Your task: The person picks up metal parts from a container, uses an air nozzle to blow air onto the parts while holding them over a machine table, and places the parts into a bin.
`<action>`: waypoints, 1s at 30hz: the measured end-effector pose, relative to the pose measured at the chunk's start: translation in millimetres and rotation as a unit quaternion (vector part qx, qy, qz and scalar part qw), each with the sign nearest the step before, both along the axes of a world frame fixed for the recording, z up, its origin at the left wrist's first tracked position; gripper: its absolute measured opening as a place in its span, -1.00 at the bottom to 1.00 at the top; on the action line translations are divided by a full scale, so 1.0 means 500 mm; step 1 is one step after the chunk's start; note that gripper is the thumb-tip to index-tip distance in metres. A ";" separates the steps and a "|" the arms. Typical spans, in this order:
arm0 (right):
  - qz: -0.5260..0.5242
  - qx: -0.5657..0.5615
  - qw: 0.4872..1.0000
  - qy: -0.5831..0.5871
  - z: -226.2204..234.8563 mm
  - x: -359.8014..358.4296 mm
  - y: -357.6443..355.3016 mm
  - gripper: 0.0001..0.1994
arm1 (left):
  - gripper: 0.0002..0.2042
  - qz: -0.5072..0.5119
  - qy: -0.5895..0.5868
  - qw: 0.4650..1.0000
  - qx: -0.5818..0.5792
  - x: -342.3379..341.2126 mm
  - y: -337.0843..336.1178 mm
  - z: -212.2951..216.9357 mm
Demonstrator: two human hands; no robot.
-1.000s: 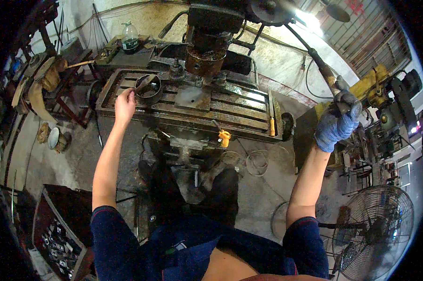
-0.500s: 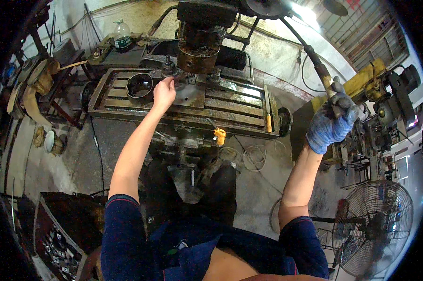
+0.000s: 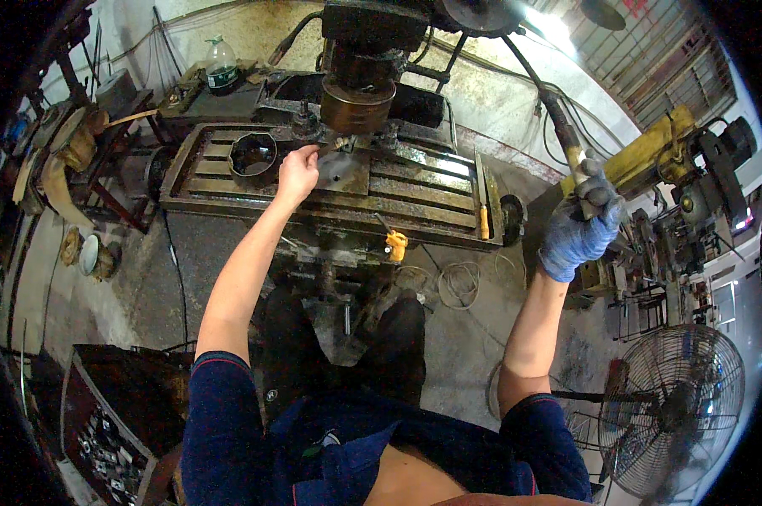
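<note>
My bare left hand is closed above the slotted metal machine table, its fingertips pointing right toward the work under the spindle. Whatever the fingers pinch is too small and dark to name. Just beyond hangs the machine's round spindle head, its side smeared in streaks. Beside the hand, on its left, stands a dark round pot with shiny dark contents. My right hand, in a blue-grey glove, wraps round the lower end of a long machine lever at the right.
A yellow-handled tool lies at the table's right end. A small yellow device sits at the front edge. Behind stands a plastic bottle. A large fan is at lower right, a box of metal parts at lower left.
My right hand has drawn the lever leftward and slightly down. The left hand has shifted only a little, its fingers now pointing more to the right. The spindle head's side looks more streaked.
</note>
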State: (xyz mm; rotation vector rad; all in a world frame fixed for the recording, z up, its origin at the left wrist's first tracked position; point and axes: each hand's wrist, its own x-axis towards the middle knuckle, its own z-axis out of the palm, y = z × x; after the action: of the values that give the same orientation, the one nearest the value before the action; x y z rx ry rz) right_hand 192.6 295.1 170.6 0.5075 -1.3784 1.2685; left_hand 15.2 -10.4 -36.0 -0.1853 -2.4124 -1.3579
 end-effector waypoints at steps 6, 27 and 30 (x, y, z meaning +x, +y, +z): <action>0.054 0.010 0.998 0.024 -0.024 -0.011 0.014 -0.59 | -0.77 -0.013 0.002 1.000 0.013 0.021 -0.008 -0.006; 0.075 -0.021 0.997 0.003 -0.062 -0.004 0.008 -0.62 | -0.73 -0.108 -0.065 0.987 0.097 0.079 -0.028 -0.012; 0.063 -0.008 0.998 -0.018 -0.043 0.003 0.015 -0.63 | -0.74 -0.109 -0.074 0.986 0.099 0.080 -0.027 -0.009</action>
State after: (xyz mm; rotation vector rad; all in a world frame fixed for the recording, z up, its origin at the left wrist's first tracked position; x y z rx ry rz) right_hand 194.0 302.5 149.2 0.5705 -1.3821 1.3947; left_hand 55.3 -23.7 -40.5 -0.3142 -2.4113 -1.7581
